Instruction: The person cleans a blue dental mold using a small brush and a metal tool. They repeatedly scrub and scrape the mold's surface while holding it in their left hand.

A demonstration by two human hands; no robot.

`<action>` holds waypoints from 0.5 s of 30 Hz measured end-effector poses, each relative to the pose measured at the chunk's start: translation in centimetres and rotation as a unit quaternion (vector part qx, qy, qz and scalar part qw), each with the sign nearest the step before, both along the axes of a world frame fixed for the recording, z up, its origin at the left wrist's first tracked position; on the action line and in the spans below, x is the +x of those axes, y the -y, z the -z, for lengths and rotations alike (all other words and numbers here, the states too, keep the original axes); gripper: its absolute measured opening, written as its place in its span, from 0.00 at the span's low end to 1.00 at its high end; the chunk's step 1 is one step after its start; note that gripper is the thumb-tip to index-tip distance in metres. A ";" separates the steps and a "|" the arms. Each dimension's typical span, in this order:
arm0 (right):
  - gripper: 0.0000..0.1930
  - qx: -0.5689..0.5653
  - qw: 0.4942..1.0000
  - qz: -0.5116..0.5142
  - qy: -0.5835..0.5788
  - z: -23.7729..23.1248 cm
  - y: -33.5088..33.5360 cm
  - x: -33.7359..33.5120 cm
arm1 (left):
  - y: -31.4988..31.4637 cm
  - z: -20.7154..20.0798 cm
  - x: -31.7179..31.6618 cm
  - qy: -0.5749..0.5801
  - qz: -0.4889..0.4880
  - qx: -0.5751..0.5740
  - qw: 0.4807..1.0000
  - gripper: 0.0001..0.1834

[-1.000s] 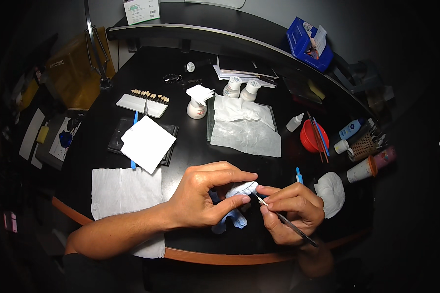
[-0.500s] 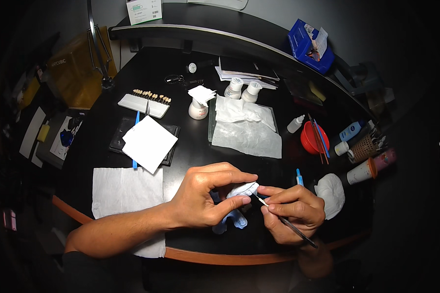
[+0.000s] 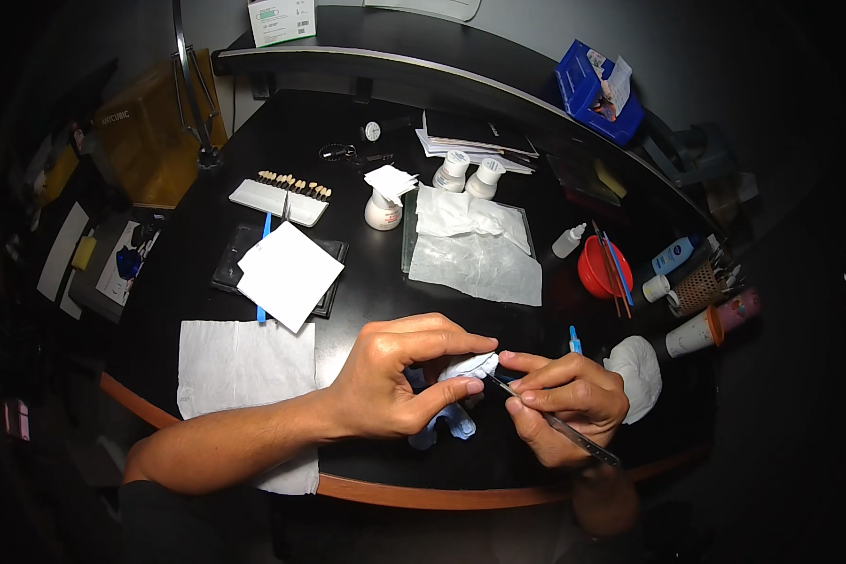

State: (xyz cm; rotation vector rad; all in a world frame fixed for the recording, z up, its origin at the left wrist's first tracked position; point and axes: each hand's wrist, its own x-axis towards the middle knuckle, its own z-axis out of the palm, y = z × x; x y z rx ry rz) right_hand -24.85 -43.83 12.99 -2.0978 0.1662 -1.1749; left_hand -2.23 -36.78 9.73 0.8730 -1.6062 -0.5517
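Near the front of the black table, my left hand (image 3: 409,371) has its thumb and fingers closed round a pale blue-white dental cast (image 3: 470,365). Much of the cast is hidden by that hand. My right hand (image 3: 573,406) pinches a slim dark metal hand tool (image 3: 570,430) like a pen. The tool's thin tip meets the cast's right edge, and its exact kind cannot be made out. Below my left fingers, a second pale blue arch-shaped cast piece (image 3: 456,421) lies on the table (image 3: 367,301).
A paper sheet (image 3: 244,367) lies left, near white pads (image 3: 293,277) and a tooth shade guide (image 3: 280,200). Ahead are a tissue-covered slab (image 3: 479,268) and white jars (image 3: 383,212). A red bowl (image 3: 597,268), a dropper bottle (image 3: 568,241) and crumpled tissue (image 3: 634,379) stand right.
The tool has turned in my right fingers, showing more of its handle end. My right hand has shifted very slightly right. The left hand keeps its hold on the cast.
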 end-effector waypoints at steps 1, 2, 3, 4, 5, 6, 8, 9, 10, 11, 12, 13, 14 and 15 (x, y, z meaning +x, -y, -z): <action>0.10 0.009 1.000 -0.005 0.008 -0.1 0.0 0.0 | -0.1 -0.1 -0.1 -0.001 0.001 -0.001 1.000 0.21; 0.10 0.009 1.000 -0.004 0.007 -0.1 0.0 0.0 | -0.2 -0.3 -0.1 -0.006 0.002 0.010 1.000 0.21; 0.10 0.016 1.000 -0.009 0.009 0.0 0.1 -0.1 | -0.2 -0.4 -0.1 -0.011 0.003 0.022 1.000 0.21; 0.09 0.023 1.000 -0.015 0.012 0.0 0.2 -0.2 | -0.2 -0.4 -0.2 -0.011 0.003 0.021 1.000 0.21; 0.09 0.023 1.000 -0.015 0.012 0.0 0.2 -0.2 | -0.2 -0.3 -0.2 -0.013 0.004 0.015 1.000 0.21; 0.09 0.031 0.999 -0.019 0.012 0.0 0.3 -0.3 | -0.1 -0.3 -0.2 -0.015 0.005 0.008 1.000 0.21; 0.09 0.039 0.999 -0.022 0.011 0.0 0.3 -0.3 | -0.1 -0.3 -0.1 -0.013 0.010 0.005 1.000 0.21; 0.09 0.046 0.999 -0.018 0.005 -0.1 0.3 -0.4 | 0.0 -0.2 -0.1 -0.011 0.015 0.002 1.000 0.20; 0.08 0.053 0.998 -0.014 0.000 -0.1 0.3 -0.4 | 0.0 -0.2 -0.1 -0.010 0.015 0.002 1.000 0.20; 0.08 0.053 0.998 -0.014 0.000 -0.1 0.3 -0.4 | 0.0 -0.2 -0.1 -0.011 0.014 0.001 1.000 0.20; 0.08 0.065 0.998 -0.014 -0.002 0.0 0.3 -0.4 | 0.0 -0.1 -0.1 -0.012 0.014 0.000 1.000 0.20; 0.08 0.076 0.997 -0.013 -0.005 0.0 0.3 -0.4 | 0.1 -0.1 -0.1 -0.012 0.015 -0.001 1.000 0.20; 0.08 0.076 0.997 -0.012 -0.005 0.0 0.3 -0.4 | 0.1 -0.1 -0.1 -0.013 0.016 -0.003 1.000 0.20; 0.07 0.085 0.996 -0.013 0.001 0.0 0.2 -0.4 | 0.2 -0.1 -0.1 -0.013 0.016 -0.005 1.000 0.20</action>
